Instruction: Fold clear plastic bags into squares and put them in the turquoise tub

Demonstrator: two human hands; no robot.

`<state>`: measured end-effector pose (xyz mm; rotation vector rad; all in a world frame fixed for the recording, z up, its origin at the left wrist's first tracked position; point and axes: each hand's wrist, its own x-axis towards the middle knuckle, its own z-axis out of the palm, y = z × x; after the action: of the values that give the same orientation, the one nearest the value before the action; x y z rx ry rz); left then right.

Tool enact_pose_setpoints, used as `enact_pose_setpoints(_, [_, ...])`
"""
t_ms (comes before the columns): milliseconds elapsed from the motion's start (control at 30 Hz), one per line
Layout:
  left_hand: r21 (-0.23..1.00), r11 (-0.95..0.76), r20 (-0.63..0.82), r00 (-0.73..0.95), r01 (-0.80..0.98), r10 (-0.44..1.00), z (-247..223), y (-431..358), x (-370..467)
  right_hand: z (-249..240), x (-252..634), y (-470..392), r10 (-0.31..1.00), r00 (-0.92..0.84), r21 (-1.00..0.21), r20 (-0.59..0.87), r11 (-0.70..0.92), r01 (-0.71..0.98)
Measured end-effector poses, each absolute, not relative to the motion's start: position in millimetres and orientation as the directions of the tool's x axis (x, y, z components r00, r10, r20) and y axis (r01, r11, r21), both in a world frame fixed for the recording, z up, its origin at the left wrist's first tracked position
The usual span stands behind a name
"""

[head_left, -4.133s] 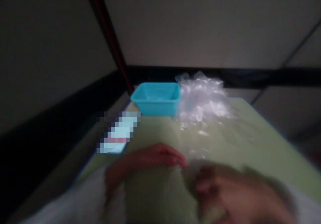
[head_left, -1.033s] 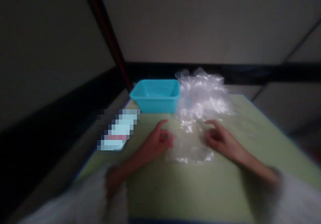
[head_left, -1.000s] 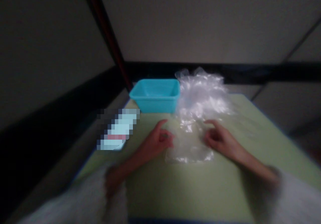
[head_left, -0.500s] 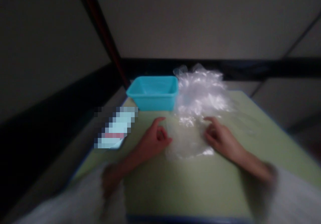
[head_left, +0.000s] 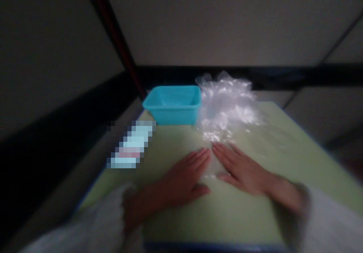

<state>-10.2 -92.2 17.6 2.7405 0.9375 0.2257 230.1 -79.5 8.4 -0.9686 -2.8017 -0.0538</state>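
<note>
A clear plastic bag [head_left: 214,166] lies on the table, mostly covered by my hands. My left hand [head_left: 185,179] rests palm down over its left side, fingers stretched out and the thumb apart. Over the right side lies my right hand [head_left: 244,168], also flat with fingers extended. The fingertips of both hands nearly meet near the middle. Just beyond them is a shiny heap of clear plastic bags [head_left: 229,101]. How much of the flat bag lies under the palms is hidden.
Left of the heap stands a turquoise plastic basin [head_left: 176,116]. A pixelated flat item [head_left: 132,145] lies at the table's left edge. The pale green table [head_left: 221,222] has a blue edge. Walls rise behind it and to the left.
Both hands were curled at the bag's two sides. They have moved inward and flattened on it, fingers now straight. Basin and heap stay where they were.
</note>
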Motion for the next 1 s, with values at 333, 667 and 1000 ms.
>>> enact_pose_setpoints(333, [0.291, -0.757, 0.117, 0.764, 0.585, 0.635, 19, -88, -12, 4, 234, -82, 0.638, -0.751, -0.083, 0.172, 0.769, 0.634])
enact_pose_setpoints(667, [0.359, -0.524, 0.271, 0.451, 0.773, 0.85, 14, -73, -22, 9, 218, -115, 0.673, -0.705, -0.057, 0.223, 0.731, 0.68])
enact_pose_setpoints(1000, [0.352, -0.768, 0.067, 0.804, 0.536, 0.591, 21, -84, -12, -6, 242, -79, 0.741, -0.626, -0.044, 0.243, 0.653, 0.756])
